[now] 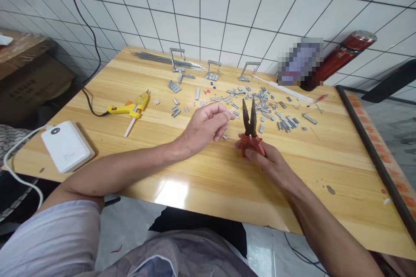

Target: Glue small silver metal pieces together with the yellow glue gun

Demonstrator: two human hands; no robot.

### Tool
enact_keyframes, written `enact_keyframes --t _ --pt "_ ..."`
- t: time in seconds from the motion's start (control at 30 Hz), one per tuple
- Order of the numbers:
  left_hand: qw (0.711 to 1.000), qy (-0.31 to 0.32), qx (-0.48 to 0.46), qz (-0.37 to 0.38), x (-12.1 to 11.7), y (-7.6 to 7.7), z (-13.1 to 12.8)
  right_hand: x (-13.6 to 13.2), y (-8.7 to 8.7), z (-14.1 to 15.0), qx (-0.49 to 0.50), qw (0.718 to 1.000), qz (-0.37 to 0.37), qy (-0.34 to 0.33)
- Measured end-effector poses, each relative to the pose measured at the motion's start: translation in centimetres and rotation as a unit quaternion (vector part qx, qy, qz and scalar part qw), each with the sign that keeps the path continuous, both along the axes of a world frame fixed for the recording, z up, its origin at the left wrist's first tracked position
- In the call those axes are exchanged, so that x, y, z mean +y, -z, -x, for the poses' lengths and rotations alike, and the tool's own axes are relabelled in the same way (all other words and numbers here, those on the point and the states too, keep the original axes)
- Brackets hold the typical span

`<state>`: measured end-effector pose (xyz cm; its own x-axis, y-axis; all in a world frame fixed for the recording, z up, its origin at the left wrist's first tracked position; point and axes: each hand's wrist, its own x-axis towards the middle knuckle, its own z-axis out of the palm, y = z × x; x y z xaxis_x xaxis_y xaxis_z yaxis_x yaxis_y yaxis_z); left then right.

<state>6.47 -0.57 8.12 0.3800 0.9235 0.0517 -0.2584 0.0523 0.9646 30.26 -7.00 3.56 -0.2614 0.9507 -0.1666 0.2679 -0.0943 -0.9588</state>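
My left hand (pixel 208 123) is closed in a pinch over the middle of the table, with a thin pale wire (pixel 232 109) poking out past the fingertips. Beside it, my right hand (pixel 266 158) is wrapped round the red handles of long-nose pliers (pixel 250 125). The dark jaws point up and stand apart, with nothing between them. Beyond both hands lie many loose grey metal pieces (pixel 266 106), like short staple strips. Three small frames built of such pieces, a left one (pixel 171 60), a middle one (pixel 212 76) and a right one (pixel 245 78), stand near the wall.
A yellow glue gun (pixel 141 103) with a glue stick lies at the left, near a white power bank (pixel 67 146) with a cable. Thin metal rods (pixel 152 57) lie at the back. A red flask (pixel 341 58) stands at the back right, near a dark-edged board (pixel 373 156).
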Motion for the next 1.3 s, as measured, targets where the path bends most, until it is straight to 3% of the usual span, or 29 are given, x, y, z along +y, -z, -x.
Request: enact_keyframes --t 0.13,0.3,0.47,0.7,1.3 --pt "1.000 -0.007 0.000 -0.010 -0.2 -0.2 0.0 0.0 0.2 -0.3 -0.030 0.999 -0.038 0.004" --pt "0.999 -0.026 -0.007 -0.022 -0.2 -0.3 0.0 -0.1 -0.5 0.0 -0.004 1.000 -0.003 0.000" --pt "1.000 0.013 0.026 0.004 -0.9 -0.6 -0.3 -0.3 -0.8 0.5 0.027 0.999 0.018 -0.011" --pt "0.995 0.070 0.036 0.058 -1.6 0.2 -1.0 -0.3 -0.9 0.8 -0.013 0.999 0.011 -0.030" --pt "0.993 0.087 0.017 0.075 -1.3 1.1 -1.2 -0.4 -0.8 1.0 -0.112 0.993 -0.039 -0.015"
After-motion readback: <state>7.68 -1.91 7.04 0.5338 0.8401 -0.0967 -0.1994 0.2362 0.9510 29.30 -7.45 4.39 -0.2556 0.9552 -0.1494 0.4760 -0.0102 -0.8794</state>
